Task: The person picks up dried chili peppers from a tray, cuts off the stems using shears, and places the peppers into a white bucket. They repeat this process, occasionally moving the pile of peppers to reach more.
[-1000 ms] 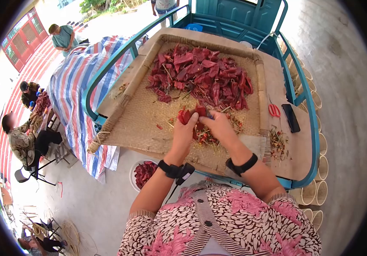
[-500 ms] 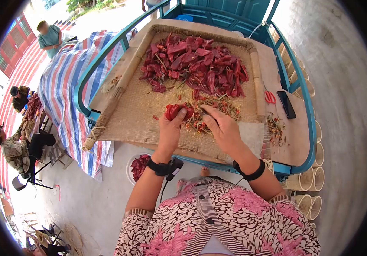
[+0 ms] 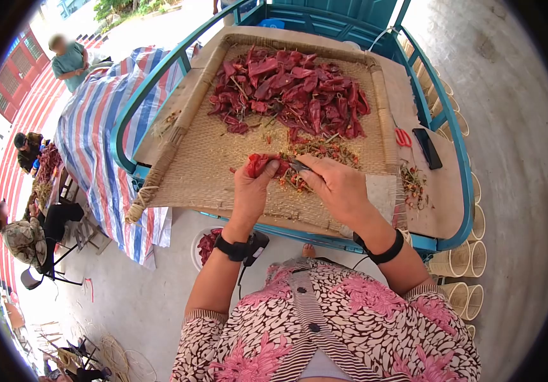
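My left hand (image 3: 252,181) is closed round a dried red chili pepper (image 3: 258,164), its thumb lying on top. My right hand (image 3: 334,184) pinches a small dark metal tool (image 3: 299,165), whose tip meets the pepper's stem end; its exact kind is hard to make out. Both hands are over a woven tray (image 3: 197,172). Just beyond them lies a heap of cut stems and seeds (image 3: 328,153). A large pile of dried red peppers (image 3: 293,89) covers the far part of the tray.
The tray rests on a blue cart (image 3: 121,137) with side rails. Red-handled scissors (image 3: 403,137) and a black phone (image 3: 427,148) lie at the right. Below the cart is a white basin (image 3: 196,251) with peppers. Several baskets (image 3: 455,261) line the right side; people sit at the left.
My right hand has shifted slightly right and down, and the dark tool shows more clearly at the pepper's stem end. My left hand keeps its grip on the pepper.
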{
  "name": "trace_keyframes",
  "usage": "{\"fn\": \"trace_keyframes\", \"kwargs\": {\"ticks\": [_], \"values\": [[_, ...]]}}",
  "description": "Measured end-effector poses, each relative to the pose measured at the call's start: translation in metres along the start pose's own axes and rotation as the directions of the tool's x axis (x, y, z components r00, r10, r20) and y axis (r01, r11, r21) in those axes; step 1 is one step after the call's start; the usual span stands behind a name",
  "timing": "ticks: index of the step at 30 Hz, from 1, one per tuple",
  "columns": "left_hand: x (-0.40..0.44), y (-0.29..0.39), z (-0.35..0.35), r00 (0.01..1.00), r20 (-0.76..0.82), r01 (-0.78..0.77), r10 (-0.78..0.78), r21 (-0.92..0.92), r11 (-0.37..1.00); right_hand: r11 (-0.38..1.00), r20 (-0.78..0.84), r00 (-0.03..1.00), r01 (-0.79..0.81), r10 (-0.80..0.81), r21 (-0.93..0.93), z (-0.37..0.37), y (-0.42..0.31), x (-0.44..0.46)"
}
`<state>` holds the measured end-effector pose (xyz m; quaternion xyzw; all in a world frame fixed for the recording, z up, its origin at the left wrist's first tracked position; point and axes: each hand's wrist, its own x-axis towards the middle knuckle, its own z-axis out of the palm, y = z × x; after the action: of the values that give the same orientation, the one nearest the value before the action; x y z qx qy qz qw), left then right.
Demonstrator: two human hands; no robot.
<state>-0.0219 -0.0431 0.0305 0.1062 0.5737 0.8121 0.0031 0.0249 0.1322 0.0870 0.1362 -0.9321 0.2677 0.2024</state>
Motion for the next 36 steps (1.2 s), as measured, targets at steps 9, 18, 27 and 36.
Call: {"fn": "trace_keyframes", "kwargs": {"ticks": [9,18,27,36], "values": [[-0.002,-0.001,0.005,1.0,0.018,-0.003,0.002,0.02,1.0,0.974,0.066,0.995,-0.055,0.072,-0.221,0.004,-0.011,-0.001],[-0.008,0.004,0.008,0.997,0.036,0.068,-0.068,-0.017,0.998,0.484,0.458,0.799,-0.601,0.389,0.636,0.018,0.006,0.0],[-0.003,0.008,0.009,1.0,0.003,0.026,-0.026,-0.063,0.998,0.995,-0.058,0.995,-0.079,0.082,0.065,0.027,-0.003,0.002],[-0.006,0.012,0.001,0.996,0.082,-0.059,0.041,0.227,0.972,0.923,0.036,0.989,-0.144,0.141,0.357,0.046,0.01,-0.007]]}}
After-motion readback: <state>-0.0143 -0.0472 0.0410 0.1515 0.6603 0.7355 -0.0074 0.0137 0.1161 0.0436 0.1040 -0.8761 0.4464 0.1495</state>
